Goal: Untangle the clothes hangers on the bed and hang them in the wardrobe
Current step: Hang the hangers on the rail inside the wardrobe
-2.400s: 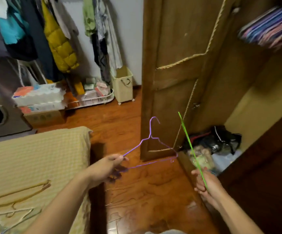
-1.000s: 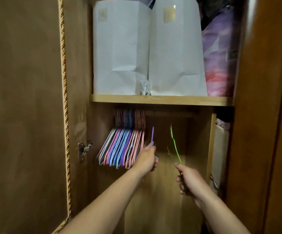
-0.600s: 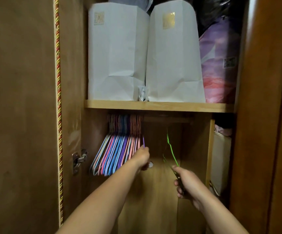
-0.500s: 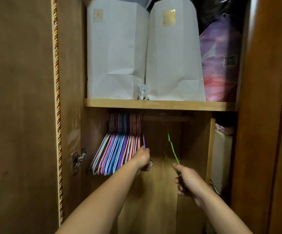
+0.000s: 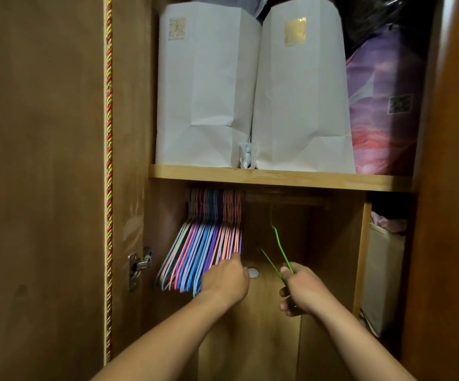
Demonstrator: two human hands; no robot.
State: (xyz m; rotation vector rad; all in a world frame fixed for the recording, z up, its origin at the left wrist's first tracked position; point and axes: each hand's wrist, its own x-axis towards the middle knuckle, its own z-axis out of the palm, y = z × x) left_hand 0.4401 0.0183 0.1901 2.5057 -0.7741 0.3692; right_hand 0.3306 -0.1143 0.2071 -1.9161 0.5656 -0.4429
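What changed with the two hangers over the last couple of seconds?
The view turned from the floor into the wardrobe. The purple hanger has joined the hung bunch; the left hand now rests at the bunch's ends. The right hand still grips the green hanger, not hung.

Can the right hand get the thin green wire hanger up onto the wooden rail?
Probably yes. The right hand grips the thin green wire hanger, whose hook is just under the wooden rail. That stretch of rail looks bare, right of the bunch of coloured hangers.
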